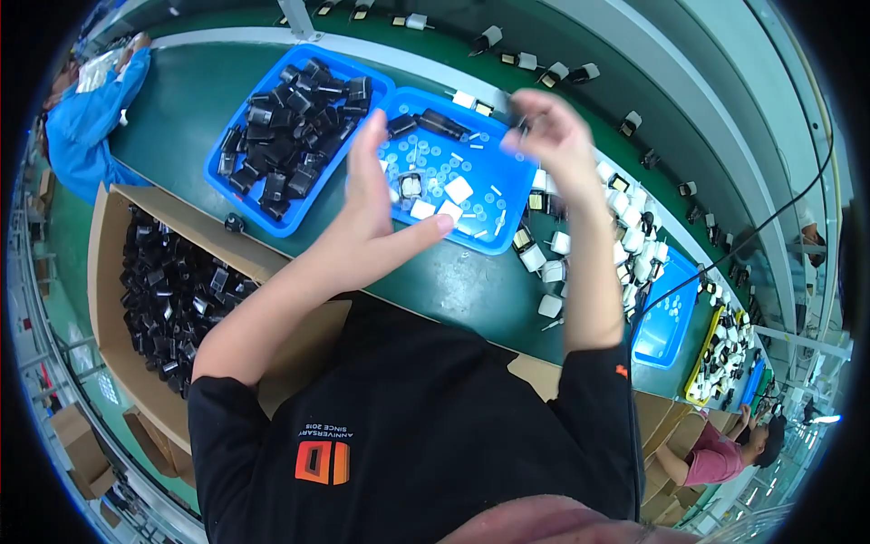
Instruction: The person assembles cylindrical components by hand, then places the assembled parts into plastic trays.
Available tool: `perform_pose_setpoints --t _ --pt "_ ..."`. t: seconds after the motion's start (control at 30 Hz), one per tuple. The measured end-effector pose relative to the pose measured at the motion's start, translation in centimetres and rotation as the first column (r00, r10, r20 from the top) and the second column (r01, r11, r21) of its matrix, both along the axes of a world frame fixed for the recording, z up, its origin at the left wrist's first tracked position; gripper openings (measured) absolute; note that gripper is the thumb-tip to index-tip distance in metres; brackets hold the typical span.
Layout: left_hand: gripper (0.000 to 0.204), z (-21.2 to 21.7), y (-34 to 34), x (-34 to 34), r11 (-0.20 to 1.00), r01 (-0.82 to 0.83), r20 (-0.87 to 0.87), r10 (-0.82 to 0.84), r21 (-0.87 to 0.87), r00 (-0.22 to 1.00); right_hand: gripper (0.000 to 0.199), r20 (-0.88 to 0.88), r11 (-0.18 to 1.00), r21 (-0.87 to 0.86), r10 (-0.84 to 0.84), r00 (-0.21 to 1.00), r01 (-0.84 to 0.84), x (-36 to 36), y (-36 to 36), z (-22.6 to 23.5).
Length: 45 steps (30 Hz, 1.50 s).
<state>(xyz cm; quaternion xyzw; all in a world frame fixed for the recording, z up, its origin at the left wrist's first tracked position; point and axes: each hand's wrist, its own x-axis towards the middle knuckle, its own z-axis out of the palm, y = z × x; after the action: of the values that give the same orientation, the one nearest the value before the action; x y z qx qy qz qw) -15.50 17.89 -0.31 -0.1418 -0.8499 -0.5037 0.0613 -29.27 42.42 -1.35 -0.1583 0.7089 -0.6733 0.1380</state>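
Note:
My left hand [373, 204] is open over the near left part of a blue tray [504, 238], its fingers stretched up and its thumb spread to the right. Nothing shows in its grasp. Above the tray's right edge, my right hand [555, 136] is blurred, its fingers curled around something small and dark that I cannot make out. In the tray lie black plastic housings [441, 124], white square pieces [459, 189], small clear rings and thin white sticks. To the left, another blue tray [214, 172] holds a heap of black housings [290, 122].
A cardboard box [106, 272] full of black parts stands at my left. White adapter-like blocks [632, 213] are heaped right of my right forearm, beside another blue tray [660, 328] and a yellow tray [696, 381]. A black cable [757, 234] crosses the right side. Co-workers sit at far left and right.

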Motion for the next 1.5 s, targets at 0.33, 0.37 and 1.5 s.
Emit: perform_pose_setpoints --t 0.33,0.37,1.5 --pt "0.03 0.4 -13.7 10.1 0.809 -0.581 -0.348 0.521 -0.091 0.779 0.047 -0.521 0.015 0.853 -0.058 0.852 0.522 -19.1 11.2 -11.1" --pt "0.021 -0.9 -15.2 12.9 0.72 -0.692 -0.356 0.632 -0.058 0.688 0.044 -0.498 -0.045 0.867 -0.106 0.861 0.496 -19.0 6.5 -8.0" --pt "0.022 -9.4 -22.6 12.5 0.301 -0.406 -0.26 0.425 -0.863 0.867 0.042 0.426 0.654 -0.653 -0.099 0.899 0.381 4.4 -1.1 -5.2"
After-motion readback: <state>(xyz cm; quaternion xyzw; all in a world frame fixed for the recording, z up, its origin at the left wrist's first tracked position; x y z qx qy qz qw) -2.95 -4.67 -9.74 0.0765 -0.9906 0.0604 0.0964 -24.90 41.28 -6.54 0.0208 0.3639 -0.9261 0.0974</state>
